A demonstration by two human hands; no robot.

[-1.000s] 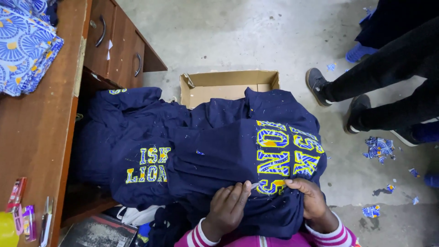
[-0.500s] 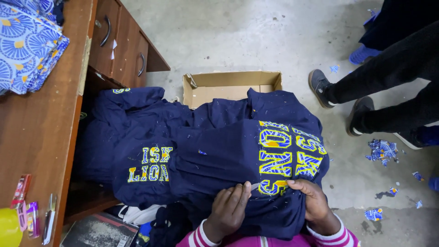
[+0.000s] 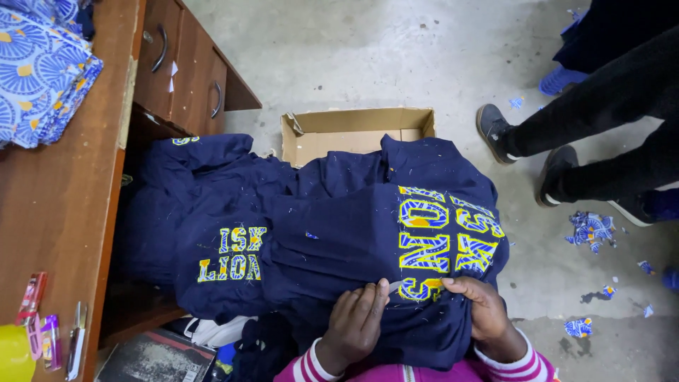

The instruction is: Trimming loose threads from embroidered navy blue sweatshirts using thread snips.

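Navy knit garment (image 3: 353, 233) | yellow stitched lettering | hands (image 3: 417, 318) pinching fabric

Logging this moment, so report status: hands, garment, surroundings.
Left hand and right hand both pinching the navy garment at its yellow lettering. Cardboard box behind the pile; another person's shoes to the right.

Wooden table (image 3: 64, 205) at my left, drawers (image 3: 187, 78) facing grey concrete floor (image 3: 368, 56). On table: folded blue patterned cloth (image 3: 39, 78) at far end; pink clips (image 3: 32, 304), yellow object (image 3: 13, 354) near my edge. On floor: open cardboard box (image 3: 353, 131), scattered blue fabric scraps (image 3: 590, 228), another person's dark shoes (image 3: 495, 131).
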